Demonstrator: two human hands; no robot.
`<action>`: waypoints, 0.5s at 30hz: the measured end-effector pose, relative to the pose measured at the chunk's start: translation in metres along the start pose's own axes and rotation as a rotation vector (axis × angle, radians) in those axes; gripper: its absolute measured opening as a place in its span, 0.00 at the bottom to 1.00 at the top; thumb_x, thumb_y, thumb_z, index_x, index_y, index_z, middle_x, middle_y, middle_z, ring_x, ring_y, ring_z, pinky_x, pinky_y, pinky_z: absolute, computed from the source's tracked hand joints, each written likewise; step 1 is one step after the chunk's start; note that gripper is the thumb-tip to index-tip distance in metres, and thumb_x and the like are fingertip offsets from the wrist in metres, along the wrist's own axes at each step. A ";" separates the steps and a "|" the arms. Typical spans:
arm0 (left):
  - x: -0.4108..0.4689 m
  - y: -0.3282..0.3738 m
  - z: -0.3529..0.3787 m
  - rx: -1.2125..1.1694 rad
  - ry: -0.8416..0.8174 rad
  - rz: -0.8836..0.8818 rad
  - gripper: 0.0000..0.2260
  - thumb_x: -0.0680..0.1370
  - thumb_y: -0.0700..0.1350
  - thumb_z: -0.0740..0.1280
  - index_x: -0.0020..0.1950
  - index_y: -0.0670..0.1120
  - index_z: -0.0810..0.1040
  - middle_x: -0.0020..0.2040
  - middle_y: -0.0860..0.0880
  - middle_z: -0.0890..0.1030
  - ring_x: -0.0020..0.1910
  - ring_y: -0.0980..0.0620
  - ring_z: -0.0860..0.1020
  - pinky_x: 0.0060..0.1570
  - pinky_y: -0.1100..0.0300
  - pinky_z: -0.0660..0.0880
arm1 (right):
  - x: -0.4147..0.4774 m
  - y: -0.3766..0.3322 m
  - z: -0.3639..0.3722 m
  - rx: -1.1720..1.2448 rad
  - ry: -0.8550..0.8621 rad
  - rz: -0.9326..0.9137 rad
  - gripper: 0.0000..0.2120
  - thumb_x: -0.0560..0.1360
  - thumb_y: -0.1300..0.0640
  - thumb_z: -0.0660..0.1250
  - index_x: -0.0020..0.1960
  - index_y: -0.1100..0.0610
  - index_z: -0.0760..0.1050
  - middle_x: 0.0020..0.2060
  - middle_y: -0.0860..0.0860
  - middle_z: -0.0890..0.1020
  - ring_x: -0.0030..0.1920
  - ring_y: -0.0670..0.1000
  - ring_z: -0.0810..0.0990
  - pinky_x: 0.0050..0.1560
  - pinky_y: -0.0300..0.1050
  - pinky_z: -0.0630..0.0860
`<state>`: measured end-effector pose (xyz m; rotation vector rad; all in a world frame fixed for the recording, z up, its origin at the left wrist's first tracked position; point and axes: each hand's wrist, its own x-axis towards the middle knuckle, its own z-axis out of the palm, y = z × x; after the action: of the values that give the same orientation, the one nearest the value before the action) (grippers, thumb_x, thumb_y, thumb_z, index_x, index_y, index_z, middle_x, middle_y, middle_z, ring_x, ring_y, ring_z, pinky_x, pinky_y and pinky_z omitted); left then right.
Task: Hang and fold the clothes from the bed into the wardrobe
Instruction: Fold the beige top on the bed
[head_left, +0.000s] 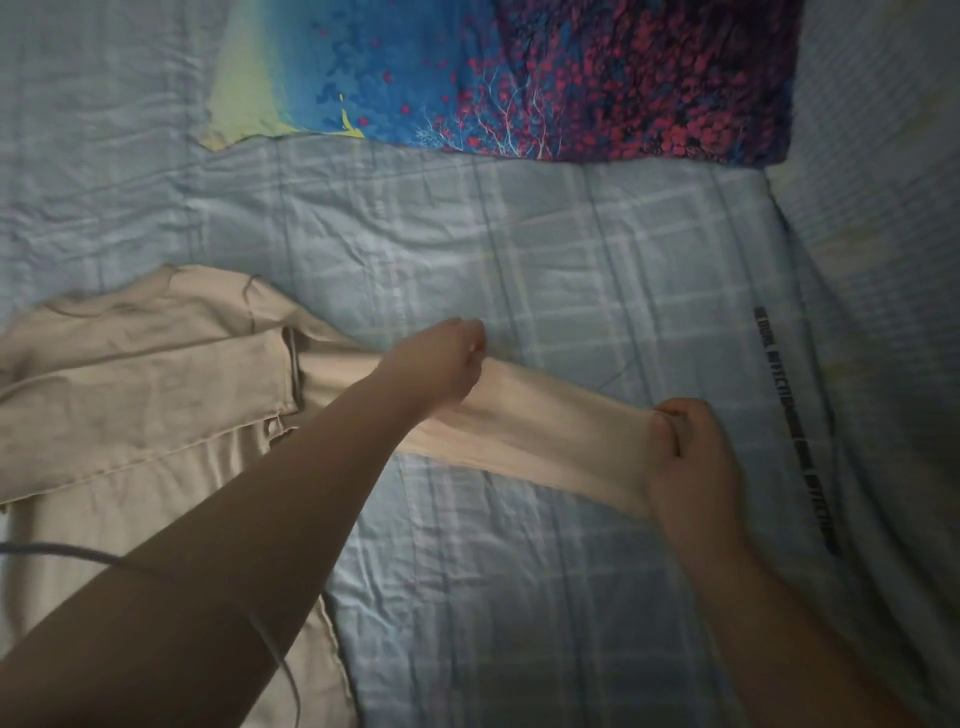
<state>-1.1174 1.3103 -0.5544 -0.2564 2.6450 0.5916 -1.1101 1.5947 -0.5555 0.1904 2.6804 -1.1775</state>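
Shirt (145, 374) lies flat at lower left on bed (571, 249). Left hand (441, 358), centre, curled round its sleeve (550, 421). Sleeve stretched taut rightward; right hand (691, 457) pinches its end, centre right.

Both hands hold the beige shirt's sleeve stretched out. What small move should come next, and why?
Probably bring the right hand toward the beige shirt, folding the sleeve over it: that hand pinches the sleeve's end, the left hand grips it nearer the shoulder, and the shirt lies spread on the bed.
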 end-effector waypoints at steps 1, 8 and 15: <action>0.005 0.003 -0.003 0.000 -0.004 -0.005 0.02 0.81 0.47 0.59 0.50 0.52 0.70 0.48 0.49 0.78 0.45 0.45 0.77 0.45 0.52 0.74 | 0.003 -0.001 -0.003 -0.002 0.015 0.011 0.05 0.79 0.58 0.63 0.49 0.48 0.70 0.40 0.48 0.78 0.40 0.50 0.74 0.40 0.42 0.64; 0.023 0.020 0.022 -0.043 0.237 0.052 0.02 0.81 0.47 0.59 0.49 0.53 0.67 0.47 0.50 0.74 0.43 0.42 0.77 0.37 0.51 0.73 | 0.025 0.007 -0.018 -0.085 0.075 -0.039 0.06 0.78 0.58 0.63 0.53 0.51 0.71 0.44 0.51 0.79 0.42 0.52 0.75 0.41 0.42 0.64; 0.018 0.026 0.076 0.028 0.393 -0.040 0.08 0.75 0.40 0.67 0.52 0.49 0.73 0.51 0.45 0.74 0.45 0.39 0.78 0.38 0.52 0.70 | 0.028 0.029 -0.005 -0.309 -0.015 0.007 0.06 0.78 0.57 0.63 0.54 0.53 0.71 0.49 0.57 0.80 0.48 0.61 0.79 0.46 0.51 0.74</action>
<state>-1.1134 1.3657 -0.6147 -0.4578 3.0118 0.5359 -1.1322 1.6192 -0.5800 0.1396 2.7991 -0.7439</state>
